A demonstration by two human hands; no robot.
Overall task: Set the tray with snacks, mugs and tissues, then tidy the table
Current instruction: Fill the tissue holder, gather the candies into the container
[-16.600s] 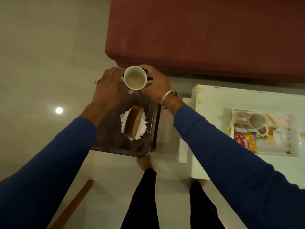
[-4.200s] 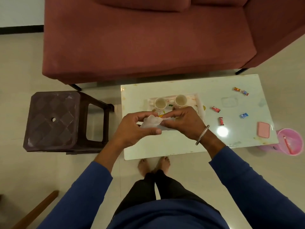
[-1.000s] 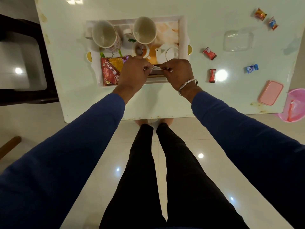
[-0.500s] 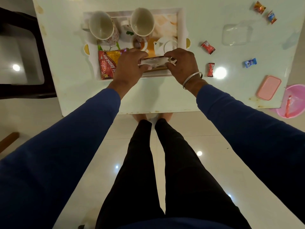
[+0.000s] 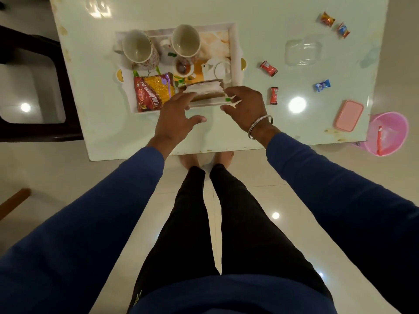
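A white tray (image 5: 235,53) sits on the white table (image 5: 226,132). It holds two mugs (image 5: 138,49) (image 5: 186,41), a red and yellow snack packet (image 5: 153,91) and folded tissues in a brown holder (image 5: 204,89) at its near right. My left hand (image 5: 175,114) hovers open over the tray's near edge, its fingertips just at the tissues. My right hand (image 5: 244,105) is open beside the tray's near right corner, holding nothing.
Several wrapped candies (image 5: 268,68) (image 5: 274,95) (image 5: 322,85) (image 5: 327,19) lie right of the tray, with a clear lid (image 5: 302,52) and a pink box (image 5: 349,115). A pink bin (image 5: 387,132) stands off the table's right end. A dark stool (image 5: 34,87) is on the left.
Both hands have let go of the tissues, which now rest in the tray, and have drawn back toward me with fingers spread.
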